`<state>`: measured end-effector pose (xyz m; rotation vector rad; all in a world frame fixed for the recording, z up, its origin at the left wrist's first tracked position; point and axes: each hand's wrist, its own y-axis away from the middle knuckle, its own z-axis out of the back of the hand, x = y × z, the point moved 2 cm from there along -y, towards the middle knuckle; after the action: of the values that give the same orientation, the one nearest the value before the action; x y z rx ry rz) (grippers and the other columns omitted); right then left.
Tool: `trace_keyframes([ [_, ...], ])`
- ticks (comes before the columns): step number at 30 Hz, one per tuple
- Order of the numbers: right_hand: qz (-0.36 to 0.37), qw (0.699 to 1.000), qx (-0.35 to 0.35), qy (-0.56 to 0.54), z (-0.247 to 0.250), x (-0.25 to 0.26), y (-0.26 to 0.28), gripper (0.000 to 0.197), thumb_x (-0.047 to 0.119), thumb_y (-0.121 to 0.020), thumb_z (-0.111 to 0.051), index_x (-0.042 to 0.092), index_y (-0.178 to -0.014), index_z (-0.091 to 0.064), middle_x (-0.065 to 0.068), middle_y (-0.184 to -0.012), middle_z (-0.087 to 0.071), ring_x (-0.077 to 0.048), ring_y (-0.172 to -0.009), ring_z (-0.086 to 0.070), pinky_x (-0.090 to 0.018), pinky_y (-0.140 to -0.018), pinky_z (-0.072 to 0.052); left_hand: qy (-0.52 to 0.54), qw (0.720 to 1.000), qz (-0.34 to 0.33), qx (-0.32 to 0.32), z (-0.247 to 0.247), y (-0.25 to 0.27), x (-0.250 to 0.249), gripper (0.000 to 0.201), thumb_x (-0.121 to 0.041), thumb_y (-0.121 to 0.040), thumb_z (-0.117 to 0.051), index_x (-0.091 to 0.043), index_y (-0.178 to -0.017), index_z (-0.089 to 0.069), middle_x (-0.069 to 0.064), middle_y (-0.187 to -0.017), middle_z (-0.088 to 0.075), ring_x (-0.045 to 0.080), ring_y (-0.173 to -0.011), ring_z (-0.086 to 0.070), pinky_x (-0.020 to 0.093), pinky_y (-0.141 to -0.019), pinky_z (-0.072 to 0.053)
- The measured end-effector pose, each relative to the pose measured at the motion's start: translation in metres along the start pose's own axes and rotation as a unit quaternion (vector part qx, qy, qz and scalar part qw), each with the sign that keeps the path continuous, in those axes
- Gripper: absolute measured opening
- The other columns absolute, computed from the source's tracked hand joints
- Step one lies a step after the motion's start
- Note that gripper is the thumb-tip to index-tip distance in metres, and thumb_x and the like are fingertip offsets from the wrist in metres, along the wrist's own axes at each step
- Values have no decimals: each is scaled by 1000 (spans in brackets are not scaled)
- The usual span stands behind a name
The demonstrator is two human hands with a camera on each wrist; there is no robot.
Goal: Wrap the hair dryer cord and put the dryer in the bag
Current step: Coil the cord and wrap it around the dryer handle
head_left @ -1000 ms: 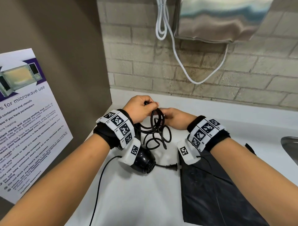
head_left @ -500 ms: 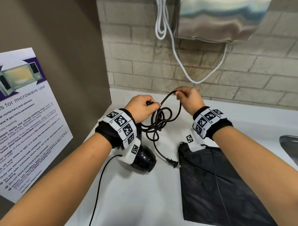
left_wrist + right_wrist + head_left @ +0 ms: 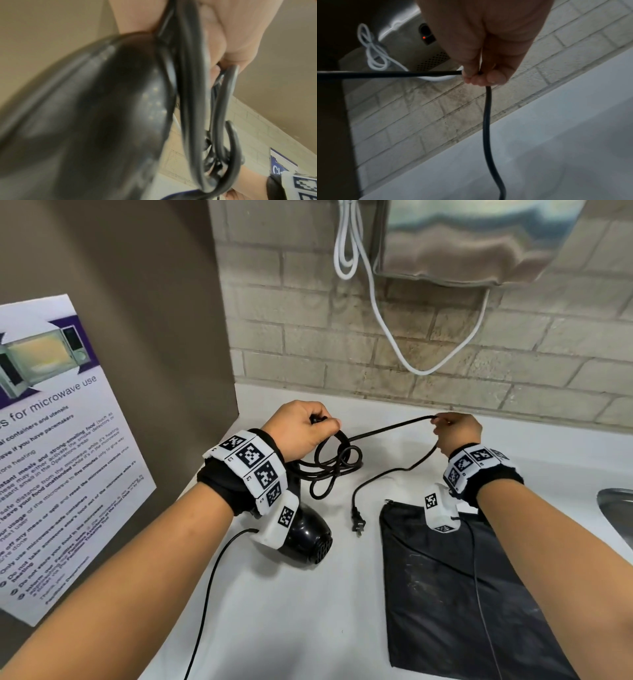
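White counter point(image 3: 342, 628) is seen to carry everything, and the largest task item on it, the black bag point(image 3: 455, 604), lies flat and unopened at the near right, so the bagging step is judged not yet begun. Next in size, the hair dryer point(image 3: 308, 539) is held at centre-left with its grille end low, near or on the counter; it is partly hidden by the left wrist band. Its handle and several gathered loops of the cord point(image 3: 335, 463) are gripped together by the left hand point(image 3: 301, 433), whose fingers are curled round them, as is confirmed in the left wrist view, where the loops point(image 3: 192, 81) are pressed against the dryer body point(image 3: 102, 108). From that bundle a taut run of cord is drawn out to the far right, where it is pinched between thumb and fingertips of the right hand point(image 3: 455, 429). Beyond the pinch, a short loose tail drops to the counter and ends in the plug point(image 3: 358, 523), which lies between dryer and bag, touching neither. Wrapping is therefore judged mostly done: one or two loops are left, then the dryer is to be bagged.
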<state>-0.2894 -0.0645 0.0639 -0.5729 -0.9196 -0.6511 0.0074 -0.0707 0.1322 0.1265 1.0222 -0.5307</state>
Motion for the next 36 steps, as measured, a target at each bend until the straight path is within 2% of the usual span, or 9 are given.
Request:
trace_keyframes([
  [6, -57, 997, -21, 38, 19, -15, -14, 28, 5, -91, -43, 1, -100, -69, -12, -87, -62, -25, -71, -52, -27, -58, -43, -2, 1000, -15, 6, -8, 4, -4, 12, -16, -88, -57, -9, -78, -59, -4, -51, -40, 1, -32, -38, 8, -36, -26],
  [13, -27, 938, 181, 294, -4, -3, 27, 29, 16, -89, -51, 4, -114, -62, -18, -116, -63, -33, -107, -59, -37, -92, -50, -35, 999, -25, 8, -10, 1, -4, 15, -18, -87, -59, -5, -84, -66, -4, -54, -45, 0, -39, -41, 9, -45, -30],
  [18, 156, 932, 237, 225, -26, 36, 64, 53, 7, -88, -49, 25, -137, -41, -15, -140, -39, -30, -126, -42, -29, -100, -35, -32, 999, -32, 18, -14, -1, -6, 17, -16, -88, -58, -1, -87, -66, -3, -52, -43, 0, -33, -39, 8, -39, -27],
  [21, 293, 876, 250, 291, -36, 65, 90, 65, 10, -88, -50, 41, -140, -28, -1, -151, -21, -29, -134, -24, -44, -107, -26, -24, 999, -30, 17, -15, -3, -6, 15, -16, -88, -57, -4, -84, -64, -4, -52, -42, 0, -33, -38, 8, -38, -27],
  [24, 393, 846, 245, 262, -36, 80, 106, 60, 6, -85, -49, 30, -138, -38, 2, -147, -32, -25, -132, -26, -43, -107, -26, -6, 999, -34, 9, -13, -4, -5, 14, -16, -90, -57, -8, -79, -60, -5, -51, -41, -1, -31, -39, 7, -36, -25],
  [27, 312, 904, 290, 15, -36, 71, 112, 31, 15, -89, -48, 15, -119, -56, -7, -110, -61, -20, -101, -56, -32, -92, -44, 8, 1000, -23, -15, -9, -8, 0, 12, -16, -89, -56, -8, -82, -61, -7, -50, -43, -2, -31, -39, 6, -35, -25],
  [30, 181, 887, 420, -58, -37, 50, 120, 45, 34, -80, -59, 22, -122, -48, -2, -110, -59, -11, -96, -56, -24, -83, -45, 17, 999, -5, -35, -6, -12, 4, 13, -18, -88, -57, -8, -80, -61, -7, -49, -45, 0, -32, -38, 8, -34, -26],
  [32, 161, 863, 478, 2, -38, 41, 126, 65, 21, -77, -72, 25, -131, -36, 3, -121, -52, -9, -110, -48, -26, -93, -39, 15, 999, 1, -44, -5, -15, 6, 16, -19, -88, -56, -12, -74, -59, -3, -53, -44, 0, -33, -38, 9, -33, -26],
  [36, 139, 870, 472, -27, -49, 33, 134, 51, -3, -79, -66, 23, -112, -37, 6, -91, -52, -12, -88, -51, -32, -90, -43, 3, 998, 7, -58, -3, -18, 6, 23, -23, -90, -56, -18, -67, -54, -1, -55, -45, 1, -30, -37, 9, -33, -27],
])
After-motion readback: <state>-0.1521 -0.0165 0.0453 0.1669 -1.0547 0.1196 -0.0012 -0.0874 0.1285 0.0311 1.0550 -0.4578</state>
